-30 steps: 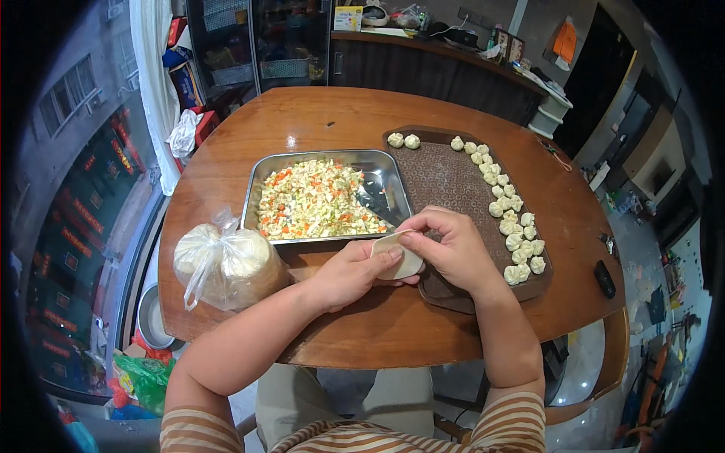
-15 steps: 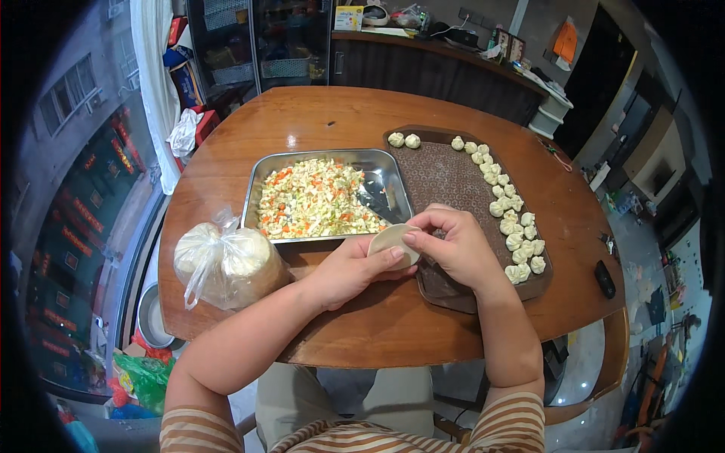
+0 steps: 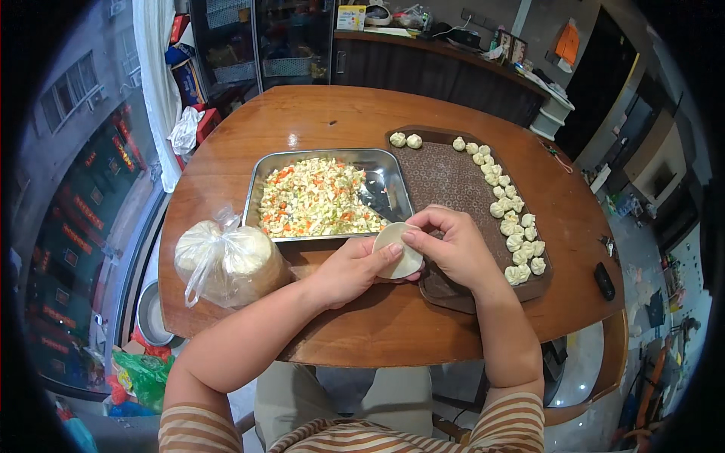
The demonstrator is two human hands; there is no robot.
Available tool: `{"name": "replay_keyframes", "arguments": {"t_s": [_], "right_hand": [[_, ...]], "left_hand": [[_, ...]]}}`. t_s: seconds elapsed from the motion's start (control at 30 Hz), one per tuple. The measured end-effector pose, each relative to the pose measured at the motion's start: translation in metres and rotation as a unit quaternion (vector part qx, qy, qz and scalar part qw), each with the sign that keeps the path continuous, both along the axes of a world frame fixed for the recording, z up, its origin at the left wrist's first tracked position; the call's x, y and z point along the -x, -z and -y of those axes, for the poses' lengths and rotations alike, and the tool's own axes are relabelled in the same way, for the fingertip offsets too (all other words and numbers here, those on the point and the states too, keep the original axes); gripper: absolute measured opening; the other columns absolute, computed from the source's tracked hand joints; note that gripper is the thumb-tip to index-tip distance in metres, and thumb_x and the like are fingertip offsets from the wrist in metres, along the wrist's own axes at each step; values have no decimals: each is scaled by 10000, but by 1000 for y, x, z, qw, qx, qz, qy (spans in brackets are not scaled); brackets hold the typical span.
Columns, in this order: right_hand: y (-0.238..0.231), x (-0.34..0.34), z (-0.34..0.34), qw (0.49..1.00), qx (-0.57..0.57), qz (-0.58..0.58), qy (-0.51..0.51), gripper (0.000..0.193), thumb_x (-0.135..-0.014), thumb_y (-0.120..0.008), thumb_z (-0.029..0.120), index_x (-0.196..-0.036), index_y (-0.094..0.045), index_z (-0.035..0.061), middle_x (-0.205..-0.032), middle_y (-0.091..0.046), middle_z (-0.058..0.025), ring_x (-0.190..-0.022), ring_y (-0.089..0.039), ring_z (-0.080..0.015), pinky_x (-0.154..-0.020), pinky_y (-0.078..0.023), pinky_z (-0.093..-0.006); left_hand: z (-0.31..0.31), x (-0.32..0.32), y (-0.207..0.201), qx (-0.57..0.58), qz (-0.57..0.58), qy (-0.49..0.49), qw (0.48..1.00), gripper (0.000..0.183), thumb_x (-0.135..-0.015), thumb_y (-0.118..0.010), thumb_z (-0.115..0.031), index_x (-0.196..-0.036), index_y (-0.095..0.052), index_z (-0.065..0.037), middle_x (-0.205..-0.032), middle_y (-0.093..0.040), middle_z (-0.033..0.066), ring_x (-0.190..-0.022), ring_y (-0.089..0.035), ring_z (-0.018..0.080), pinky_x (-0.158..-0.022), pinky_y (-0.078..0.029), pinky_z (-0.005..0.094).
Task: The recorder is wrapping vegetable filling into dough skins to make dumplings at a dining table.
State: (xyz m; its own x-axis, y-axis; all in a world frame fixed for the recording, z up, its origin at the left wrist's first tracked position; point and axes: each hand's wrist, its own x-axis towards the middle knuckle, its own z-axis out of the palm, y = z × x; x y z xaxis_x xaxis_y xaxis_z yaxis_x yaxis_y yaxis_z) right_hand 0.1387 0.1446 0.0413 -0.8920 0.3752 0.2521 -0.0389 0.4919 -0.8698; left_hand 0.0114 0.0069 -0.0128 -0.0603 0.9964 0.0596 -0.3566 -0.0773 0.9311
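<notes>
A round, pale dumpling wrapper (image 3: 399,253) is held between both hands, just in front of the metal pan. My left hand (image 3: 353,264) supports it from the left, thumb on its face and fingers behind. Its upper right edge is pinched by the thumb and fingers of my right hand (image 3: 447,243). Chopped white, green and orange filling (image 3: 317,196) lies heaped in the steel pan (image 3: 330,156), with a dark utensil (image 3: 370,198) at its right side. To the right, a brown tray (image 3: 445,177) carries several pleated dumplings (image 3: 516,241) along its right side and far edge.
A tied clear plastic bag (image 3: 226,260) of pale rounds sits left on the wooden table (image 3: 347,332). A black object (image 3: 604,280) and a red-handled tool (image 3: 557,156) lie near the right edge. A wooden chair (image 3: 610,355) stands at the lower right.
The wrapper has turned slightly between my fingers, and its face now shows more fully. Both hands keep nearly the same place and grip.
</notes>
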Motion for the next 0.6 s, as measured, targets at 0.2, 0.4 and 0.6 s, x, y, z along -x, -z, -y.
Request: {"name": "replay_keyframes", "arguments": {"t_s": [0.2, 0.4, 0.6], "right_hand": [[1, 0, -1, 998, -68, -10, -7, 168, -822, -682, 144, -893, -680, -8, -794, -595, -60, -719, -575, -124, -641, -456, -271], [1, 0, -1, 998, -57, -1, 4, 170, -817, -685, 148, -893, -686, -5, -801, -593, -61, -717, -574, -133, -636, -456, -273], [1, 0, -5, 997, -78, 11, 13, 174, -808, -692, 150, -890, -688, -3, -797, -593, -61, -706, -566, -134, -637, -455, -279]], "left_hand": [[3, -2, -4, 12, 19, -5, 1000, 370, -992, -457, -308, -1157, -559, 7, -1078, -639, 108, -1009, -616, 178, -945, -464, 313], [0, 0, 0, -5, 12, -1, 1000, 350, -1007, -426, -279, -1162, -554, 7, -1057, -647, 102, -983, -621, 161, -913, -472, 295], [1, -1, -2, 1, 22, -5, 1000, 385, -998, -441, -304, -1193, -530, 17, -1078, -635, 116, -1001, -615, 176, -926, -469, 307]]}}
